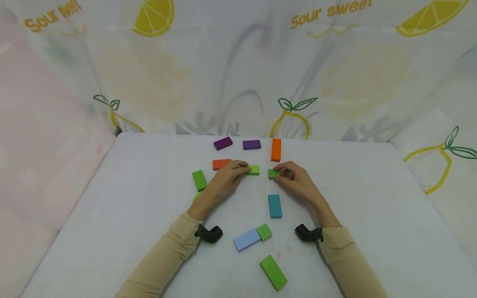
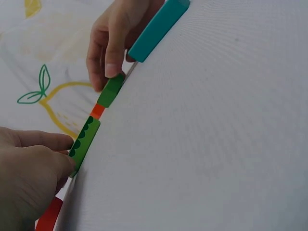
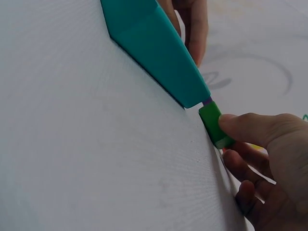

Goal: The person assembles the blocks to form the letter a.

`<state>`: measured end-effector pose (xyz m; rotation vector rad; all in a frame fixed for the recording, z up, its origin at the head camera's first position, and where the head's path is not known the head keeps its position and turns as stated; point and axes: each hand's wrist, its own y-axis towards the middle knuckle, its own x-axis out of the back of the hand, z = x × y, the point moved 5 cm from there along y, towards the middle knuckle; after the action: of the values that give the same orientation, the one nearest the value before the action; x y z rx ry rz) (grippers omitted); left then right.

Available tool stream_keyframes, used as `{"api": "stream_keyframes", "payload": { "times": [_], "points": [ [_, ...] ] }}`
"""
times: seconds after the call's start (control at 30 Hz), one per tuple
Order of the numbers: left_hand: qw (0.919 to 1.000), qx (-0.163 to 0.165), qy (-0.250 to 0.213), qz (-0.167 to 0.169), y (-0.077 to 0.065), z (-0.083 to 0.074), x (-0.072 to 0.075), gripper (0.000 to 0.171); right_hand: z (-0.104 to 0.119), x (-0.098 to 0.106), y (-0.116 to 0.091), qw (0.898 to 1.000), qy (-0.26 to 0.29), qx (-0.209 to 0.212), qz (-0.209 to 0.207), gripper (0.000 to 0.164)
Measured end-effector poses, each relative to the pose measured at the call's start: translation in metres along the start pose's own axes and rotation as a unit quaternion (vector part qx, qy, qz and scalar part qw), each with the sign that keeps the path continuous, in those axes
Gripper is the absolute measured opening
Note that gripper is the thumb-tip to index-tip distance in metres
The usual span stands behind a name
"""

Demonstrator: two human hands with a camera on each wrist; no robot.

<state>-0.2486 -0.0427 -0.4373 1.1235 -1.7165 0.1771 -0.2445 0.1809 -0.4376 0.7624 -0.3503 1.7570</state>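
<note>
Pinching narrowly, the left hand (image 1: 227, 177) holds a lime block (image 1: 254, 169), the right hand (image 1: 299, 181) a green block (image 1: 271, 174).

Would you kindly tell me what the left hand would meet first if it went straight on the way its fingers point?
Probably the small green block that the right hand pinches, across a gap from the light green block in the left hand; depth is hard to judge.
</note>
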Motion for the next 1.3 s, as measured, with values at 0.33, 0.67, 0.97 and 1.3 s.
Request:
{"api": "stream_keyframes", "payload": {
  "times": [0.33, 0.67, 0.97, 1.3],
  "points": [
    [0.9998, -0.002, -0.007, -0.016, 0.004, 0.003, 0.009, 0.025, 0.000, 0.002, 0.012, 1.000, 0.012, 0.006, -0.011, 0.025],
    [0.9995, -0.005, -0.020, -0.022, 0.010, 0.002, 0.012, 0.024, 0.000, 0.002, 0.022, 0.999, 0.029, 0.007, -0.014, 0.028],
    [0.9995, -0.005, -0.027, -0.017, 0.003, 0.003, 0.007, 0.024, -0.002, -0.004, 0.020, 1.000, 0.026, -0.002, -0.002, 0.028],
    [0.9992, 0.003, -0.036, -0.015, 0.001, 0.000, 0.003, 0.024, 0.000, -0.006, 0.015, 1.000, 0.026, 0.003, -0.001, 0.028]
  ]
}}
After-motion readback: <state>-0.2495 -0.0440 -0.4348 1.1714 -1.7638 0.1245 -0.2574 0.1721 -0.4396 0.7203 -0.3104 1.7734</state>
